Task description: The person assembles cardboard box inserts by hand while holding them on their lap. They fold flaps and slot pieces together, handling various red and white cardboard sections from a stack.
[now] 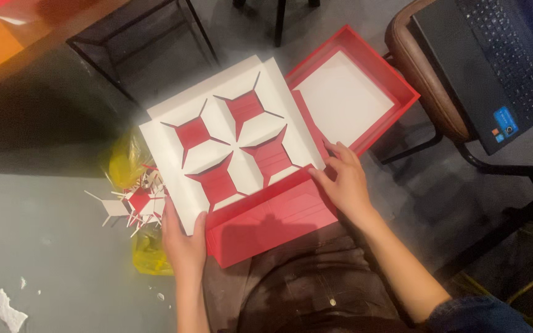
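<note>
White insert (232,139) — between both hands' grip

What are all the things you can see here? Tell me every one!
white cardboard insert with four star-cut openings: one, white, lying in the red box
red cardboard box: one, red, on the lap
red box lid with white inside: one, upper right of the insert
pile of cut paper scraps: one, red and white, left
yellow plastic bag: one, under the scraps
black laptop: one, on the brown chair
left hand: grips the insert's lower edge
right hand: on the insert's right corner
</note>
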